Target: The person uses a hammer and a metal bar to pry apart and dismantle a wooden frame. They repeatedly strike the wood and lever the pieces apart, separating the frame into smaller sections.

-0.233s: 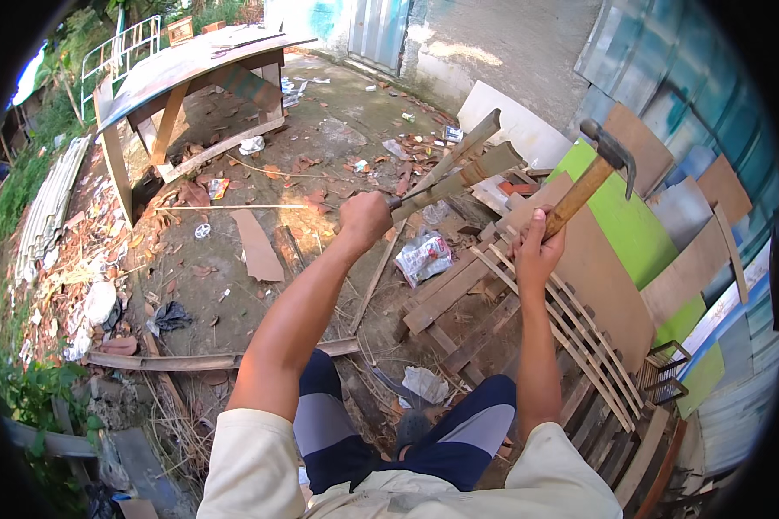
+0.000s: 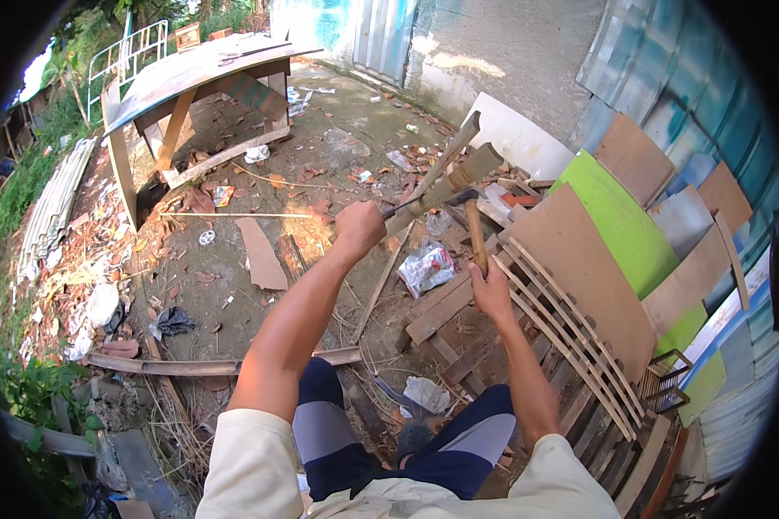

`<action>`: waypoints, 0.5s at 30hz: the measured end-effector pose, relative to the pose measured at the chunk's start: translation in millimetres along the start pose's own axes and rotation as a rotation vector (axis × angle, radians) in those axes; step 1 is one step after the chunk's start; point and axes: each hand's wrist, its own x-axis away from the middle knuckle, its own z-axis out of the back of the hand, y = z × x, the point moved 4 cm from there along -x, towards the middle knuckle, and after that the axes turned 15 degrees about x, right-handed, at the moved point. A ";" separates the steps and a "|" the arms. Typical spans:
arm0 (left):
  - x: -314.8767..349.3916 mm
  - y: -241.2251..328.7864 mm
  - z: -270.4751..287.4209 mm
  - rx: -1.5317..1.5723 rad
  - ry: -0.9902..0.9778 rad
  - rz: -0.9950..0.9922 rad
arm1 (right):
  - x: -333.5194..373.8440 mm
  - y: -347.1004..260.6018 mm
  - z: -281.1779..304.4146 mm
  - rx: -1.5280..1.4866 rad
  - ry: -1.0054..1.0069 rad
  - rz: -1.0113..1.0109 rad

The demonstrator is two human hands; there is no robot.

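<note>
My left hand (image 2: 361, 227) is closed around the dark handle of a thin-bladed tool (image 2: 398, 208); its exact kind is hard to make out. The blade points right, against a length of bamboo (image 2: 460, 179). A second bamboo piece (image 2: 450, 156) spreads away beside it at the far end; whether they join is hidden near my fist. In my right hand (image 2: 492, 290) is a claw hammer (image 2: 476, 229), gripped low on its wooden handle. The hammer's dark head is beside the bamboo, near the blade's far end; I cannot tell whether they touch.
A makeshift table (image 2: 208, 69) stands far left. Wooden planks and a slatted frame (image 2: 571, 337) lie to the right, before leaning boards (image 2: 619, 225). A printed plastic bag (image 2: 426, 268), leaves and scraps litter the ground. A long strip (image 2: 190, 365) lies before my knees.
My right hand has swung the hammer down and leftward, from raised at the right to beside the bamboo. The left hand keeps its grip in nearly the same place.
</note>
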 end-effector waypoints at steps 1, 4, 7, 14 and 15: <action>3.4 -6.7 -0.9 -0.015 -0.001 -0.008 | 1.9 -14.9 13.3 -0.137 0.038 -0.044; 8.2 -17.7 -2.9 0.014 0.048 0.045 | -4.3 -70.7 59.6 -0.643 0.114 -0.159; 1.2 -15.7 -11.2 0.036 0.050 -0.001 | -18.2 -73.2 53.0 -0.775 0.207 -0.058; 3.8 -21.2 -25.3 0.019 0.035 -0.019 | -24.1 -45.9 24.8 -0.228 -0.129 -0.177; 7.7 -22.5 -26.5 0.052 0.058 0.011 | -23.4 -60.8 49.4 -0.328 -0.045 -0.180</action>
